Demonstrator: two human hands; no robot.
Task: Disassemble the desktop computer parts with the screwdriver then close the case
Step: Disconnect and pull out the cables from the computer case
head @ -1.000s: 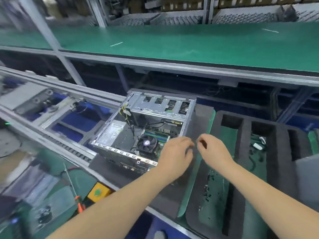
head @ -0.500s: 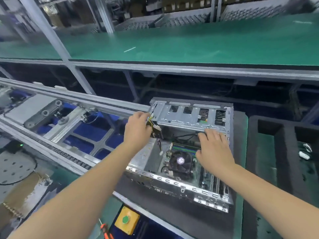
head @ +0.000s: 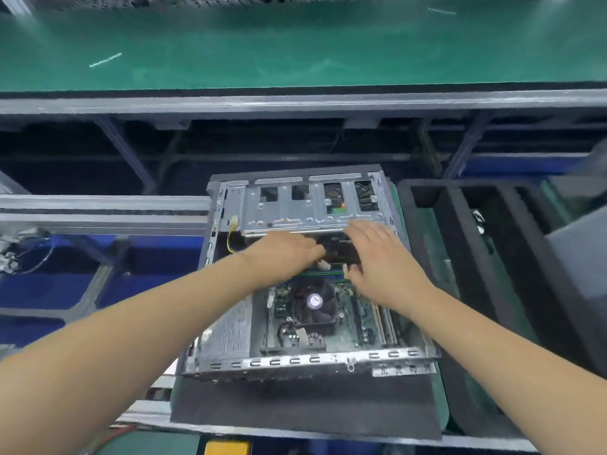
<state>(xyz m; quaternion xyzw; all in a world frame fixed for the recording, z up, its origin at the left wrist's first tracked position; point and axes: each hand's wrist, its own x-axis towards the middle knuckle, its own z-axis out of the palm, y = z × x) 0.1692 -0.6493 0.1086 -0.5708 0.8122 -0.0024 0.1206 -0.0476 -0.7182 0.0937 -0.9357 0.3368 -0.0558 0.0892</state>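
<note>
The open desktop case [head: 295,361] lies on its side on a black foam pad [head: 295,405]. Inside it are the drive cage [head: 295,211] at the far end, the CPU fan [head: 315,302] on the motherboard [head: 364,313], and the power supply [head: 226,330] on the left. My left hand [head: 285,254] reaches in just below the drive cage, its fingertips bunched on a white cable connector [head: 323,265]. My right hand [head: 384,257] lies with spread fingers over a black cable bundle [head: 338,247] beside it. Motion blur hides the finer grip. No screwdriver is in sight.
A black foam tray [head: 460,257] with long slots stands right of the case. Conveyor rails [head: 98,211] and blue framework run on the left. A green shelf [head: 295,44] spans the back. A yellow box [head: 226,448] and a red streak [head: 121,431] show at the bottom edge.
The view has swung to centre the case. My left hand moved from the case's left wall rightward to the connector under the drive cage. My right hand shifted slightly, staying at the cage edge.
</note>
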